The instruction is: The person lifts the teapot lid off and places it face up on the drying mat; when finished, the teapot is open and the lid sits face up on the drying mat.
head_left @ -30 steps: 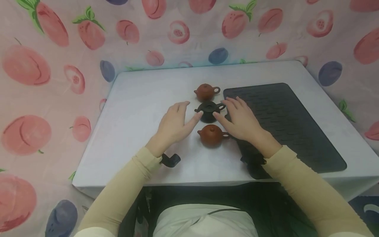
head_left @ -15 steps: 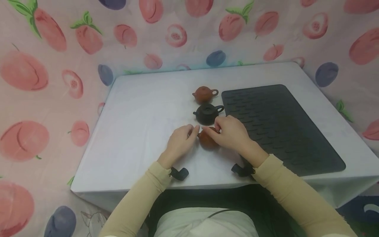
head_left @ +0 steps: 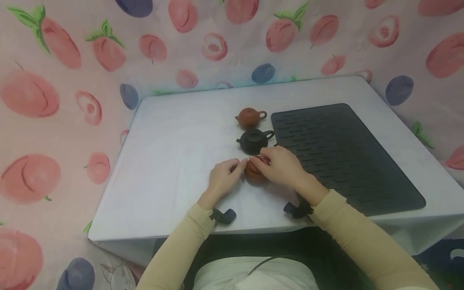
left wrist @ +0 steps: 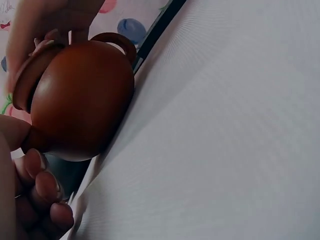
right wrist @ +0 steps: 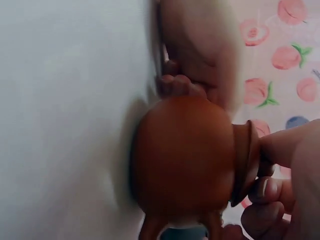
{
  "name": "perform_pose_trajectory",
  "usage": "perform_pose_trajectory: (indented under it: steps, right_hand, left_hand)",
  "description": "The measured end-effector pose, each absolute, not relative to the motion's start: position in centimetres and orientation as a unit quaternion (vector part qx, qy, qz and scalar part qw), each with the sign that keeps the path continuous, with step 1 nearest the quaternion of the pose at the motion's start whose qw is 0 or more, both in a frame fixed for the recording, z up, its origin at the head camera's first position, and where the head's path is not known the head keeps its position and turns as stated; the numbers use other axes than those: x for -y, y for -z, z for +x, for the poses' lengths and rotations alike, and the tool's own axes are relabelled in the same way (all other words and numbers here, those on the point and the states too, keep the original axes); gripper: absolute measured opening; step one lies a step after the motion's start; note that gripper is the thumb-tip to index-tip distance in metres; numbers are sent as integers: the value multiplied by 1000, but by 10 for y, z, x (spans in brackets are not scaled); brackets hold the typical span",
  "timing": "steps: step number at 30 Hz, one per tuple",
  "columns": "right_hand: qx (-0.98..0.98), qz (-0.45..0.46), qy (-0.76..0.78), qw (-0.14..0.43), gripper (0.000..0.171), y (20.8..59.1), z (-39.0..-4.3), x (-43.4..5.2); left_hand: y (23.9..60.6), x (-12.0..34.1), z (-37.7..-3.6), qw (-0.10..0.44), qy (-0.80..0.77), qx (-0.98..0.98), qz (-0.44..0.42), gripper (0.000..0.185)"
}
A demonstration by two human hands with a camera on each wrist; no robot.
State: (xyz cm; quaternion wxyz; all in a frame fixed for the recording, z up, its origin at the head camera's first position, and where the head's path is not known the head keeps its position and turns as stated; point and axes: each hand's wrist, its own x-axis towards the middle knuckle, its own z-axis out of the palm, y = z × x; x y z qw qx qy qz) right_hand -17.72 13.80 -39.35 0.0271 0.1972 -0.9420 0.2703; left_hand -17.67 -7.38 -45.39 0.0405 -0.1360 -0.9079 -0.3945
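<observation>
The worktop (head_left: pixel 163 161) spreads to the left of and beyond the left hand (head_left: pixel 223 177). That hand is nearly closed up, its thumb and forefinger pinching the spout (left wrist: pixel 34 140) of the near brown teapot (head_left: pixel 255 178), its other fingers curled beneath.

The pot stands upright between the two hands, just right of the left one. Its long axis, spout to handle (left wrist: pixel 126 44), runs left to right, so the left hand is nearer the spout and the right hand (head_left: pixel 280 166) nearer the handle, which it does not hold.

Just beyond both hands sits a black teapot (head_left: pixel 252 143), and past that another brown teapot (head_left: pixel 248 119), both with handles to the right.

The right hand reaches in above the pot, thumb and fingers drawn together on the lid (right wrist: pixel 248 162). The lid lies directly under those fingertips, tipped, its spout side higher; whether it is fully clear of the pot, I cannot tell.

Right of that hand lies a dark mat (head_left: pixel 337 153).
</observation>
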Motion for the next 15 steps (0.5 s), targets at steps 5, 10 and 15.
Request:
perform_pose_trajectory:
  steps: [5, 10, 15]
  right_hand:
    - [903, 164, -396, -14, 44, 391, -178, -149]
    - [785, 68, -606, -113, 41, 391, -177, -168]
    - [488, -7, -847, -211, 26, 396, -178, -194]
  left_hand:
    - [456, 75, -175, 45, 405, 903, -137, 54]
    - [455, 76, -174, 42, 406, 901, -143, 53]
    - [452, 76, -172, 41, 415, 897, -145, 53]
